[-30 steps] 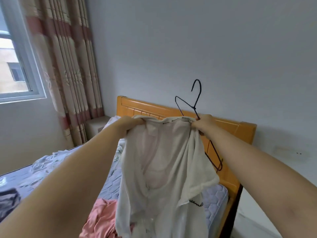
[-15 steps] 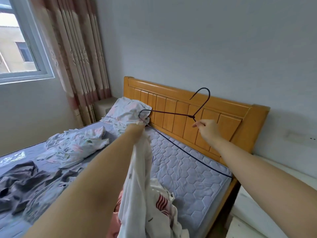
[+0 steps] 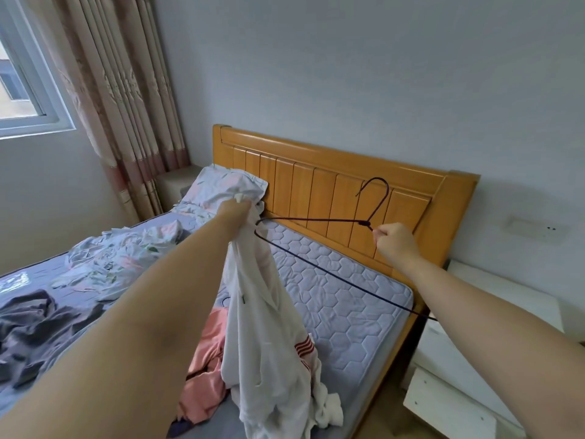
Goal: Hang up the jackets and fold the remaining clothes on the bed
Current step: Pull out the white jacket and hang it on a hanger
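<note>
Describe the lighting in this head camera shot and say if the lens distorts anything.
Head view: soft daylight from the window at left, no glare; a faint shadow on the wall right of the headboard; the wide lens swells the left forearm and leans the curtain; left hand, right hand, wire hanger and white jacket look sharp.

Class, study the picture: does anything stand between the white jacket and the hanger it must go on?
Nothing visible does. The right hand pinches the hanger at its neck, and its far end reaches the white jacket gripped by the left hand.
</note>
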